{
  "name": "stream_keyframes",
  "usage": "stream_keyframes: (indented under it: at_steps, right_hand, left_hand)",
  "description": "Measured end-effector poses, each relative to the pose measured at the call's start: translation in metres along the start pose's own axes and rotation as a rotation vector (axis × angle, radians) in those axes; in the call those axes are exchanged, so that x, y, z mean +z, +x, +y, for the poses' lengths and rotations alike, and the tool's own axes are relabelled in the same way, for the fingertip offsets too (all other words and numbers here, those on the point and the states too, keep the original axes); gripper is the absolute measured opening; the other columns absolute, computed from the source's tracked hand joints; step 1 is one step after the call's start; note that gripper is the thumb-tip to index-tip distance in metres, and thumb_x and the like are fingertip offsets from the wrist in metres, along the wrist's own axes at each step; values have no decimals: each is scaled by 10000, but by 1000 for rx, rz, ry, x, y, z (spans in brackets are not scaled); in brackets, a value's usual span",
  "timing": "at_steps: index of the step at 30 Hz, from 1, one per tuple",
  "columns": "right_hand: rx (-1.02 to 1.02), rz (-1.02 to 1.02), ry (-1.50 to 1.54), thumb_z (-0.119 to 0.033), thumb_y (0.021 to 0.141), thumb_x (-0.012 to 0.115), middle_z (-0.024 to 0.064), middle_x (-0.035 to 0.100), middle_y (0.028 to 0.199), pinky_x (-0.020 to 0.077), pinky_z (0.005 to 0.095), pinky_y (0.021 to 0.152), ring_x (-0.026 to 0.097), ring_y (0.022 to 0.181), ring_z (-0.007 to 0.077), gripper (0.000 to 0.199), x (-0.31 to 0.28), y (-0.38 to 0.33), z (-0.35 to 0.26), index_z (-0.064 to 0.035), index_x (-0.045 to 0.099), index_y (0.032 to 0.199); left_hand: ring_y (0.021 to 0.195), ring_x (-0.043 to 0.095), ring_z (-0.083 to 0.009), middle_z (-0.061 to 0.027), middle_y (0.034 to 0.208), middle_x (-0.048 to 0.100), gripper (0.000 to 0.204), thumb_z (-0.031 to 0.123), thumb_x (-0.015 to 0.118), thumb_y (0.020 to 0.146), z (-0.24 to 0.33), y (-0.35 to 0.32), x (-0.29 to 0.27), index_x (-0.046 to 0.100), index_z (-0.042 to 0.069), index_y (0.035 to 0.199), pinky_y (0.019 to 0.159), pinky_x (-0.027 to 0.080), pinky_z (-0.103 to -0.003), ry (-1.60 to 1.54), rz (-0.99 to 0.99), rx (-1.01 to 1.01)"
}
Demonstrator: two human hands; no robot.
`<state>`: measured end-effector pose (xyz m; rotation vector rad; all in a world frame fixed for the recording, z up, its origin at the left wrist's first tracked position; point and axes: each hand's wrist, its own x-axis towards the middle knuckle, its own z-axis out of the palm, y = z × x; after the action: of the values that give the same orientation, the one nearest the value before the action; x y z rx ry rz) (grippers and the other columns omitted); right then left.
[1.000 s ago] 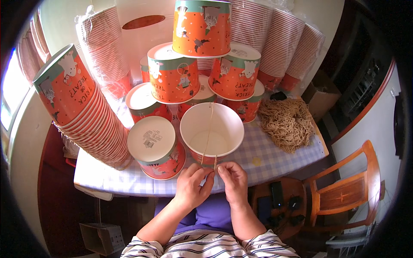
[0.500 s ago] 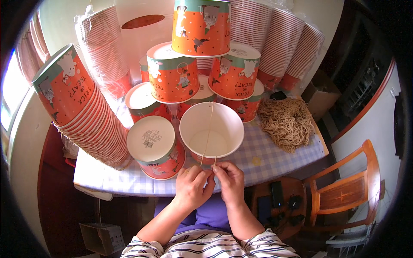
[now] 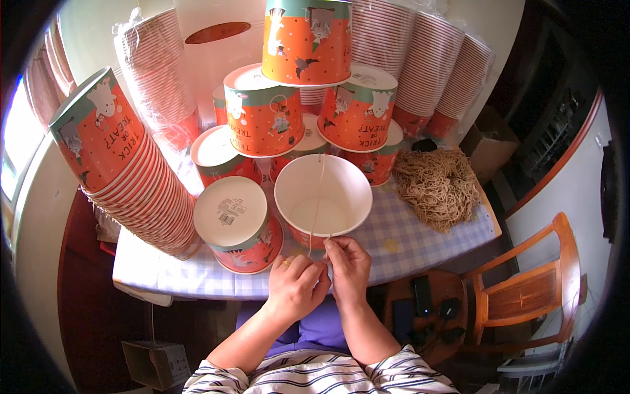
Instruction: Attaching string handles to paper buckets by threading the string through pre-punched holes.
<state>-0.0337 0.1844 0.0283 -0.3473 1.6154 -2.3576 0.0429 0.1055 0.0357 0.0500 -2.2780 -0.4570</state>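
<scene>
A white-lined paper bucket (image 3: 350, 190) stands with its mouth up at the table's front. Tan string (image 3: 321, 184) runs from its far rim across the opening and down over the near rim. In front of that rim, my left hand (image 3: 293, 285) is closed in a pinch on the string. Close beside it, my right hand (image 3: 350, 266) pinches the string's other end at the near rim. The fingertips hide just how the string passes through or round the rim there. Left of the bucket, an upturned orange bucket (image 3: 231, 213) shows its white base.
Behind rises a pyramid of upturned orange buckets (image 3: 264, 125). A tall leaning stack of nested buckets (image 3: 141, 197) stands left, and plastic-wrapped stacks (image 3: 433, 65) stand behind. Right lies a heap of tan strings (image 3: 436, 187) on the checked tablecloth (image 3: 420, 253). A wooden chair (image 3: 525, 289) is at right.
My right hand has shifted slightly up and closer to the bucket's near rim. The string across the opening lies a little differently. My left hand has barely moved.
</scene>
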Motion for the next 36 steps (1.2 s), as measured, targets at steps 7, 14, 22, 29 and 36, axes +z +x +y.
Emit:
stream_keyframes:
  at_steps: [7, 14, 22, 29, 36]
  right_hand:
    - [-6, -2, -15, -110, 873, 631, -4, 595, 713, 413, 214, 588, 507, 646, 51, 112, -2, 2, 5, -7, 627, 829]
    - [-23, 22, -16, -65, 860, 623, -14, 562, 660, 362, 187, 542, 464, 585, 28, 74, 1, 2, 2, -16, 606, 807]
    - [-27, 15, -13, -69, 857, 624, -10, 565, 671, 371, 189, 558, 473, 604, 32, 75, 1, 3, 2, -12, 610, 811]
    - [-28, -39, -62, -112, 870, 640, -46, 558, 692, 377, 201, 560, 459, 631, 31, 123, -6, 6, 1, -22, 618, 789]
    - [-370, 44, -270, -146, 841, 659, -46, 558, 695, 372, 197, 567, 465, 635, 30, 147, -36, 32, -37, -25, 617, 770]
  left_hand:
    - [593, 524, -225, -29, 664, 506, 157, 43, 662, 607, -2, -2, 1, 610, 92, 748, 566, 384, -369, -19, -28, 23]
    - [582, 524, -227, -33, 661, 505, 150, 45, 663, 601, -1, -1, -1, 609, 93, 733, 564, 381, -367, -26, -34, 33]
    - [578, 525, -228, -33, 659, 504, 147, 47, 667, 599, -2, -1, 1, 606, 95, 724, 563, 381, -367, -36, -26, 42]
    - [596, 524, -222, -35, 677, 495, 151, 75, 675, 609, -2, -2, 0, 595, 95, 736, 576, 384, -362, -32, -26, 49]
    - [611, 531, -205, -32, 726, 549, 247, 117, 701, 649, -4, -3, -10, 639, 80, 885, 590, 392, -336, -46, 33, 15]
